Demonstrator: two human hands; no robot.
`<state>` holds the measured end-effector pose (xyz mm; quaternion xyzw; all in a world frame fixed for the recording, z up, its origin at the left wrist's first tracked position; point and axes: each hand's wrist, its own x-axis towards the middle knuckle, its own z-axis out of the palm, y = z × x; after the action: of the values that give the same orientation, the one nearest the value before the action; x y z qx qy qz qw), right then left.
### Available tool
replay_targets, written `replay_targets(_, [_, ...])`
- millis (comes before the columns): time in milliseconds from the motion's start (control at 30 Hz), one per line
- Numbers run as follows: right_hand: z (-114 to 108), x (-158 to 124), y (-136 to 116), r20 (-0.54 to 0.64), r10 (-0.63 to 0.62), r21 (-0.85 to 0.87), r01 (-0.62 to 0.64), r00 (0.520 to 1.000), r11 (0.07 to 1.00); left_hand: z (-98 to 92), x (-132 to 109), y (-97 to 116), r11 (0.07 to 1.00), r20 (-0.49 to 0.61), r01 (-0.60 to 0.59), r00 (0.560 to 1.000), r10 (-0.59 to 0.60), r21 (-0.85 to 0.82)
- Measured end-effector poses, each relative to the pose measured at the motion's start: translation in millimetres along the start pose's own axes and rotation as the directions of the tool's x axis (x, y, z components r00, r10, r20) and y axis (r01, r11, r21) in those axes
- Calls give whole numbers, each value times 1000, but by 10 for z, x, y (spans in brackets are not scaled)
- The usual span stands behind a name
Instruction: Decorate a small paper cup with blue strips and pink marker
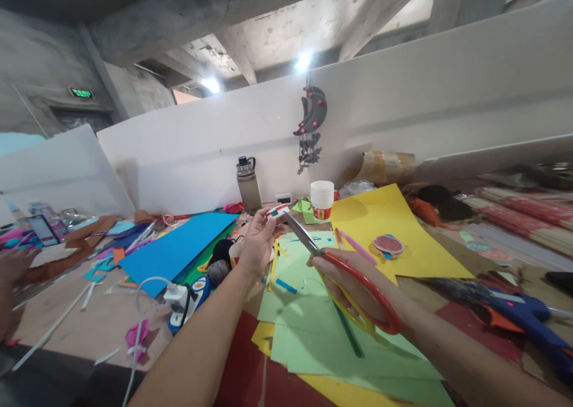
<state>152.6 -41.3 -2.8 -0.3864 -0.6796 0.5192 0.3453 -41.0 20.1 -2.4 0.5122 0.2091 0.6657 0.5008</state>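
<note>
Near the middle, my left hand (258, 238) is closed on a small red and white piece (277, 211) that has a bit of green on it. My right hand (347, 276) holds scissors (367, 284) with red and yellow handles. The tips of the scissors' blades are at the right end of the small piece; whether they touch it I cannot tell. Light green paper sheets (308, 335) lie below both hands, with blue and yellow strips on top.
Yellow paper (421, 255) and a stack of paper cups (322, 199) lie beyond my right hand. A bottle (248, 185) stands near the white partition. At the right is a blue glue gun (519, 311); another person's hand (17, 264) shows at the far left.
</note>
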Motion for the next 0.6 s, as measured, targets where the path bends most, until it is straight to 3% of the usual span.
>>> replay_targets(600, [32,-25,6,7,-22,44,22,1000,999,14,-10,6,1000,6,-12,1000,12,20])
